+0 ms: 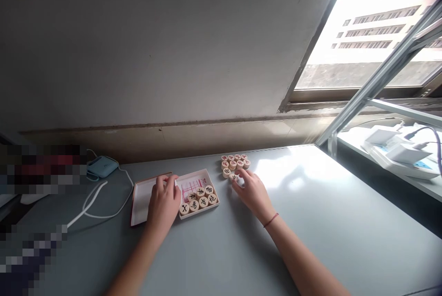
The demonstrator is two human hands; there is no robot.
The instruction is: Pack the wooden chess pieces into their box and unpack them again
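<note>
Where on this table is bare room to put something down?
The table is bare right of the right forearm and, between it and the left forearm, nearer than the open box. It is crowded at left, with lid, left hand and cables, and around the pieces by the right hand.

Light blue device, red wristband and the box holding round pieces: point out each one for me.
Light blue device (pixel 103 166): head view, on its top face.
Red wristband (pixel 271 220): head view, mid-band.
Box holding round pieces (pixel 200 212): head view, on its near wall.
</note>
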